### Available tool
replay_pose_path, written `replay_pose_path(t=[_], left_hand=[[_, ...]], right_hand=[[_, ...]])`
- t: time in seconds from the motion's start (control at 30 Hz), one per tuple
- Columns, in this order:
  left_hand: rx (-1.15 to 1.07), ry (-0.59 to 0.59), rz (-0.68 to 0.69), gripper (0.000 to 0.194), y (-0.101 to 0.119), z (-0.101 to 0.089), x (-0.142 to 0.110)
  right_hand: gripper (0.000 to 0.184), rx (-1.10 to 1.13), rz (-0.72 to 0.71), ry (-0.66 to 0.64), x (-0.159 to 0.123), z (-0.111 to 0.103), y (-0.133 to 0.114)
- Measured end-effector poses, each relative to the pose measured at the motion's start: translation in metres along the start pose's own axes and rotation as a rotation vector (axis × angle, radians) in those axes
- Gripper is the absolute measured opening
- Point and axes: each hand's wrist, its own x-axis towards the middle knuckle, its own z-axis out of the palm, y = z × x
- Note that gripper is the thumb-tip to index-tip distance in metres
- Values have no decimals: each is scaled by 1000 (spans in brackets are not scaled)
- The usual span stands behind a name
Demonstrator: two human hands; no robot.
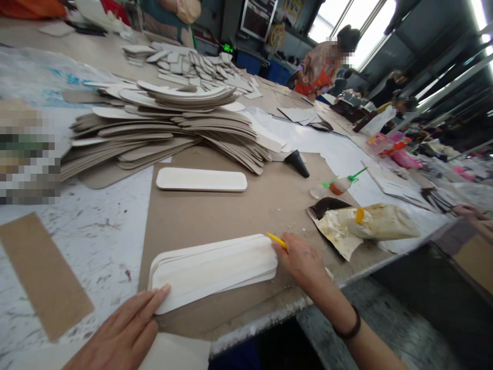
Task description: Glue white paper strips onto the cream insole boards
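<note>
White round-cornered strips (213, 272) lie in a low stack on the brown sheet (208, 218), close to the front edge of the table. The top strip sits a bit turned, so the edges of the ones under it peek out at the lower right and the upper left.

The left hand (125, 321) lies low, its fingers close together, with the tips resting on the near left corner of the stack. The right hand (302, 257) pinches a yellow pointed stick (276, 240) by the right end of the stack. The tip pokes out just past the far right corner. I cannot tell if the right fingers press on the strips too.

To do this well, I think the left fingers should push down softly, so the strips do not slide. The stick's tip should stay light, since a hard poke could mark the white top. Lining up the edges first would likely help.

A smaller white strip stack (201, 180) lies farther back, in front of the big pile of curved pieces (169, 128). A stained bag (393, 221) lies to the right, well apart from the strips.
</note>
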Motion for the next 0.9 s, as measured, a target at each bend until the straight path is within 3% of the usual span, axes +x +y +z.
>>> replay_pose_path(t=[0.17,0.3,0.33,0.37,0.4,0.5,0.57,0.7,0.9], left_hand=[[41,-1,-24,25,1,-3,6],[78,-76,-48,29,12,-9,17],[63,-13,-118,32,15,-11,20],[64,75,-189,35,19,-13,22],[54,77,-215,35,21,-16,24],[-88,-74,-292,33,22,-31,26],[-238,-91,-394,30,17,-45,25],[-580,-23,-754,25,1,-67,28],[-1217,236,-1530,39,-10,-76,51]], right_hand=[[24,212,-71,38,-5,10,12],[27,427,-71,62,-5,13,14],[28,534,-45,61,-5,12,15],[30,643,-6,45,-5,12,15],[33,743,40,11,-5,10,15],[44,961,134,-163,-7,9,16],[49,1085,144,-245,-9,9,16],[55,1242,167,-208,-11,11,18],[56,1333,152,-184,-2,-5,11]])
